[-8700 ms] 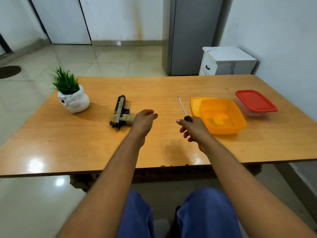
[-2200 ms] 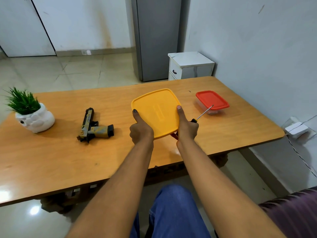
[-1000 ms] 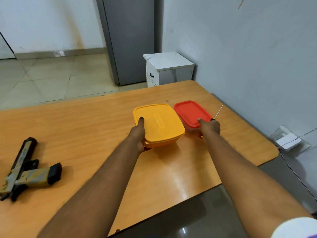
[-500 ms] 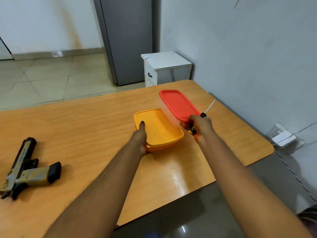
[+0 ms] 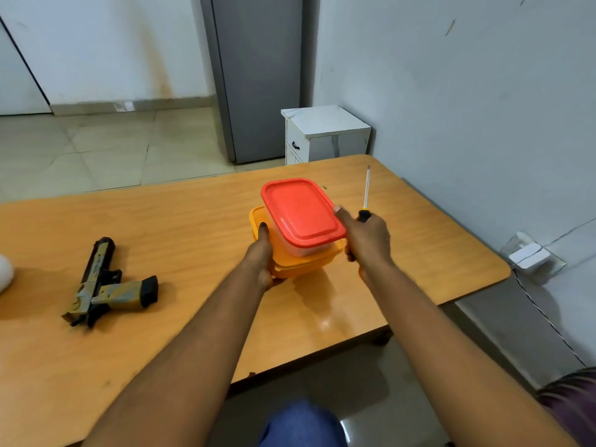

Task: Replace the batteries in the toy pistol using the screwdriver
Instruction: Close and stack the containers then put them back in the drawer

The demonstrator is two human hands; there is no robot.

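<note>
Both hands curled: left hand [image 5: 262, 253] round orange box [image 5: 303, 258], right hand [image 5: 366, 238] round screwdriver [image 5: 365, 201].

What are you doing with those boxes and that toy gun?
A person is stacking a clear plastic box with a red lid on top of an orange plastic box on the wooden table. The left hand holds the orange box's side. The right hand steadies the red-lidded box while gripping a black-handled screwdriver, its shaft pointing up. The black and tan toy pistol lies untouched on the table to the left.
</note>
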